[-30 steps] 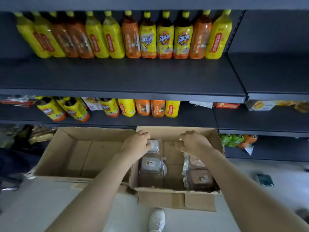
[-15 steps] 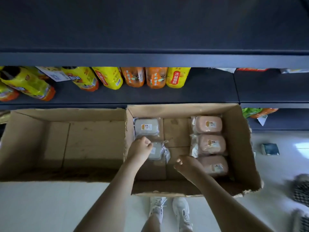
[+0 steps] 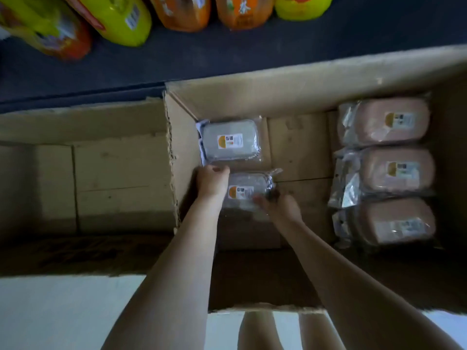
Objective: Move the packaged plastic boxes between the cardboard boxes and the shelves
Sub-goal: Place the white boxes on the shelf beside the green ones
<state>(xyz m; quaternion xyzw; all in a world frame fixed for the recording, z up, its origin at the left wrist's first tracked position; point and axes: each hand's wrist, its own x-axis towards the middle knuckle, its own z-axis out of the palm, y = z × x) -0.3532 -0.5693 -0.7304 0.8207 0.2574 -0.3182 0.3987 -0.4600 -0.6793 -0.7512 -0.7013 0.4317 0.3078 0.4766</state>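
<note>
Near grey packaged box (image 3: 242, 190) lies in the right cardboard box (image 3: 290, 92), close to its left wall, and we have both hands at it. Our left hand (image 3: 213, 181) curls round its left end; our right hand (image 3: 278, 205) meets the right end, too blurred to tell if it grips. Just beyond lies the far grey packaged box (image 3: 230, 141). Three pink packaged boxes (image 3: 396, 170) line the right side. The left cardboard box (image 3: 83, 122) stands alongside, with drink bottles (image 3: 121, 18) on the shelf (image 3: 227, 54).
</note>
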